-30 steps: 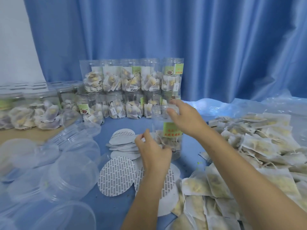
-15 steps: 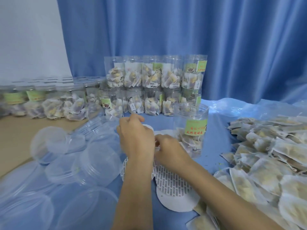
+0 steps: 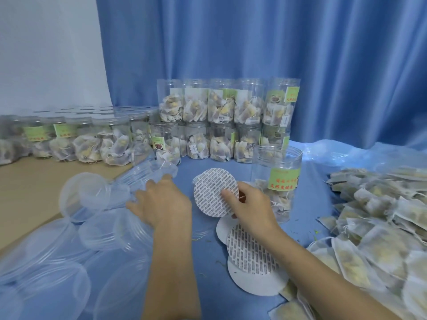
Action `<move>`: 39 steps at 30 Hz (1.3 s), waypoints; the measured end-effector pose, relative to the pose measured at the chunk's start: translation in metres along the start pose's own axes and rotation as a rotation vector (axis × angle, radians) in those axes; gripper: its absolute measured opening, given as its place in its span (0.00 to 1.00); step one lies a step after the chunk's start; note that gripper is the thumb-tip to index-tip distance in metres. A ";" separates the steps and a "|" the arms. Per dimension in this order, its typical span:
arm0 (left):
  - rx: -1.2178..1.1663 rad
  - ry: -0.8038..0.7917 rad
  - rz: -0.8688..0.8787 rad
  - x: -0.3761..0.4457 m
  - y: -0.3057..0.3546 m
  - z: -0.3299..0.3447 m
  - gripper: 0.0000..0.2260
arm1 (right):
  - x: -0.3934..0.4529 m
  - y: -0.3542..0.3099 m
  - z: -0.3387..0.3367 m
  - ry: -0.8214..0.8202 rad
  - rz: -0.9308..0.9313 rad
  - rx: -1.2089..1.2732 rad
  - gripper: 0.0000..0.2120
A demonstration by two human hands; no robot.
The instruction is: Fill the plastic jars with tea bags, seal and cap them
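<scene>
Your right hand [image 3: 250, 210] pinching a printed seal disc [image 3: 216, 192] raised beside the open jar [image 3: 276, 181] mid-table, your left hand [image 3: 161, 202] palm down, fingers spread loose on clear lids [image 3: 99, 199] toward the table's left edge

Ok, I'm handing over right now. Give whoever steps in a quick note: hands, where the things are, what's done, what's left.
Right hand pinches one printed seal disc, lifted beside the open jar.
Left hand reaches open into the clear lids on the left, gripping none yet.
The open jar stands upright with tea bags inside, no seal or cap on it.
More seal discs lie near the right wrist; loose tea bags are heaped on the right.
Finished jars are stacked at the back.
Left: seal this jar, cap it, then go on filling.
</scene>
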State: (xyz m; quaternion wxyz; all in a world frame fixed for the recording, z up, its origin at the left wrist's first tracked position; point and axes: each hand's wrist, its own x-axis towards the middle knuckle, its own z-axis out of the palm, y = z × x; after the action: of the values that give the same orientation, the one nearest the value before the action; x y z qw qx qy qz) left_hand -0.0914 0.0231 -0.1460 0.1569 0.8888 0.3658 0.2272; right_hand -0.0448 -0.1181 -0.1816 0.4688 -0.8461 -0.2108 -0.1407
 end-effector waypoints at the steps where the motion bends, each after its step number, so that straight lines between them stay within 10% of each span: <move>1: 0.001 0.032 0.037 0.000 -0.001 0.003 0.20 | -0.001 0.000 0.000 -0.002 -0.005 0.011 0.13; 12: -0.984 0.469 0.242 -0.002 0.018 0.006 0.16 | 0.000 -0.002 -0.002 0.119 0.163 0.574 0.05; 19: -1.986 0.016 -0.357 0.007 0.005 0.009 0.14 | 0.005 -0.010 -0.016 0.398 0.074 0.551 0.07; 24: -2.019 -0.205 -0.173 0.007 0.009 0.012 0.15 | 0.006 -0.015 -0.025 0.096 0.153 0.682 0.06; 29: -1.807 -0.279 -0.050 -0.002 0.018 0.012 0.12 | 0.005 -0.024 -0.026 -0.377 0.183 0.907 0.30; 35: -1.762 -0.544 -0.032 -0.002 0.022 0.007 0.27 | 0.007 -0.026 -0.035 -0.251 0.120 0.989 0.07; 39: -1.851 -0.651 -0.039 -0.008 0.031 0.004 0.18 | 0.007 -0.037 -0.045 -0.021 -0.030 0.534 0.21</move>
State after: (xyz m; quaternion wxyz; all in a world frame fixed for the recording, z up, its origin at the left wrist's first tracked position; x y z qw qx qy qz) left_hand -0.0763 -0.0049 -0.1379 0.8887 0.4277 -0.0034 0.1653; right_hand -0.0583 -0.1371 -0.1278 0.6710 -0.6908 -0.2578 -0.0782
